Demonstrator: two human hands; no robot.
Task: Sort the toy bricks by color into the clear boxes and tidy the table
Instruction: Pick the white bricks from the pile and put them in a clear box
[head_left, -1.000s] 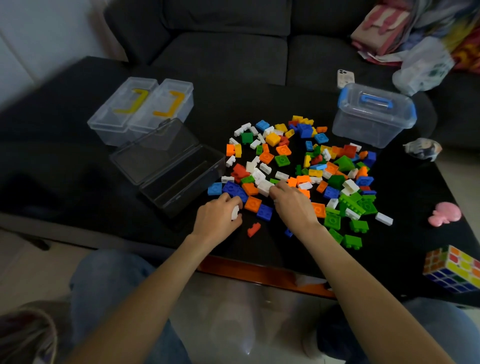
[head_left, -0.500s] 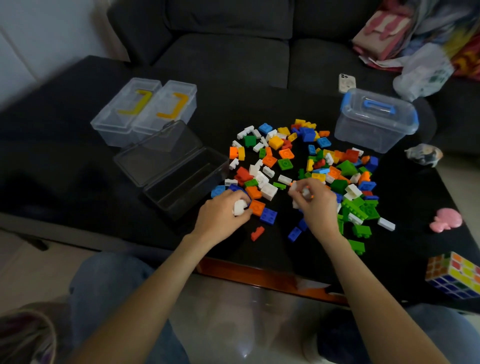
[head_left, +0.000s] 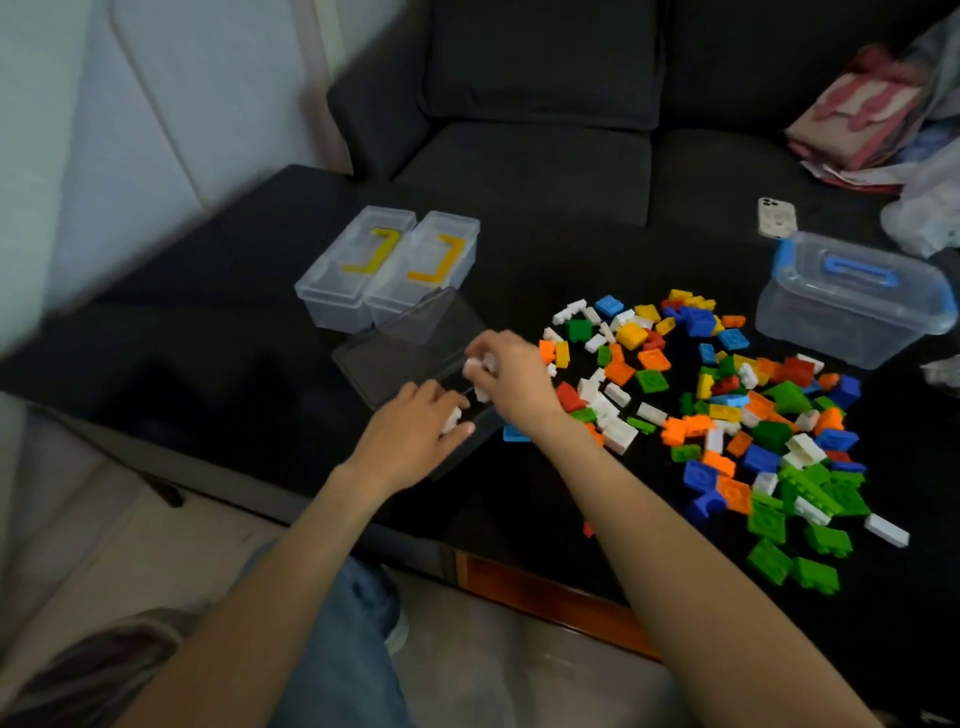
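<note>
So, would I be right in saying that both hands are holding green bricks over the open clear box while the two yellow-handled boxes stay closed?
Not quite: the head view shows the bricks are white, not green. The left hand and right hand each hold white bricks over the open clear box, and the two yellow-handled boxes are closed.

Both hands left the brick pile (head_left: 722, 410) and moved left to the open clear box (head_left: 410, 358). The right hand (head_left: 511, 376), earlier picking among the bricks at mid-pile, came over the box's near edge gripping white bricks (head_left: 475, 369). The left hand (head_left: 415, 436), earlier at the pile's left edge, shifted beside the box front, apparently carrying a white brick (head_left: 451, 419); motion blur limits detail. The camera view swung left.
</note>
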